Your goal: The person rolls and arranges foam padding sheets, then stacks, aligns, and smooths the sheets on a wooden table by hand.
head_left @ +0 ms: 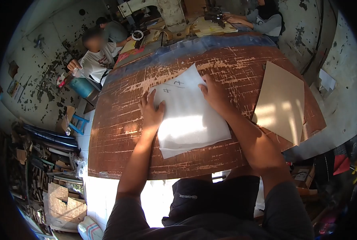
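Observation:
White, slightly see-through sheets (186, 106) lie layered on the worn brown table (122, 116) in front of me. Dark handwritten marks show near their far edge, and a strip of sunlight crosses their middle. The layers are uneven along the near edge. Against the left edge rests my left hand (151, 112), its fingers spread and its thumb by the sheets. At the upper right edge, my right hand (215, 94) has its thumb and fingers bent around the border of the sheets. Part of its grip is hidden from above.
A tan board (280, 102) lies on the table's right side. Clear plastic (166, 52) covers the far edge. Beyond it are a sewing machine (168, 12) and several people seated at work. Scrap pieces (64, 206) and a blue stool (79, 124) stand at left.

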{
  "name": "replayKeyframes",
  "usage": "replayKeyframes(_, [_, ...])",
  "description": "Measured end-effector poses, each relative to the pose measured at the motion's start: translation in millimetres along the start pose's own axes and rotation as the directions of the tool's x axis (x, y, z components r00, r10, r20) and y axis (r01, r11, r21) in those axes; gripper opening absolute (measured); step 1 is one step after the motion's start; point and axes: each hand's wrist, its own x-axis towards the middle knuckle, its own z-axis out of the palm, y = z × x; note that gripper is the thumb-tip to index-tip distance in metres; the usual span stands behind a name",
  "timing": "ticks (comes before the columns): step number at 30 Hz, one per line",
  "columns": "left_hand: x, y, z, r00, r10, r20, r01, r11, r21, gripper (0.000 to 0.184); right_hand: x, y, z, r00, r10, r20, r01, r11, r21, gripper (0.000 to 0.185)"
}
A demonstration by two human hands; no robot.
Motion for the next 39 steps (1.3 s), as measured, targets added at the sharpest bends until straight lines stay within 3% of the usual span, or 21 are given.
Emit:
replayKeyframes(3, [-1.0,4.9,0.6,1.0,0.023,0.003,-0.023,1.0,0.012,0.058,-2.7,-3.6,-0.8,0.999,-0.049,0.024,0.05,0.998,-0.041,0.036])
replayKeyframes(5, [-0.8,5.1,1.1,0.999,0.048,-0.014,-0.048,0.999,0.002,0.054,-4.4,-12.7,-9.8,0.993,0.005,0.116,-0.002,1.0,-0.03,0.052])
replayKeyframes(11, [3.1,17.5,-9.8,0.989,0.137,-0.046,-0.141,0.985,-0.098,0.044,-5.4,-20.0,-16.9,0.986,-0.034,0.161,0.043,0.998,-0.05,0.069])
replayKeyframes(13, [4.3,22.6,-12.8,0.983,0.181,0.008,-0.175,0.963,-0.206,0.044,-6.4,-17.0,-11.4,0.987,-0.062,0.146,0.073,0.995,-0.072,0.07])
replayKeyframes(19, [1.1,41.0,-19.5,0.965,0.217,0.147,-0.168,0.942,-0.289,0.043,-7.7,-20.5,-10.0,0.992,-0.075,0.099,0.088,0.986,-0.14,0.075])
replayKeyframes(24, [-0.5,30.0,-9.0,0.953,0.212,0.216,-0.151,0.952,-0.267,0.041,-6.5,-23.3,-15.7,0.993,-0.076,0.092,0.095,0.971,-0.221,0.074])
replayKeyframes(26, [-1.1,29.8,-8.7,0.949,0.205,0.238,-0.141,0.956,-0.259,0.041,-7.1,-21.7,-13.6,0.964,-0.254,0.08,0.266,0.94,-0.215,0.068])
replayKeyframes(32, [-1.4,32.2,-9.6,0.949,0.21,0.237,-0.166,0.967,-0.195,0.039,-11.8,-26.7,-7.7,0.906,-0.42,0.057,0.416,0.853,-0.315,0.062])
replayKeyframes(39, [-1.9,34.0,-11.6,0.954,0.19,0.233,-0.149,0.972,-0.183,0.04,-15.0,-23.6,-3.6,0.898,-0.401,0.183,0.435,0.873,-0.222,0.072])
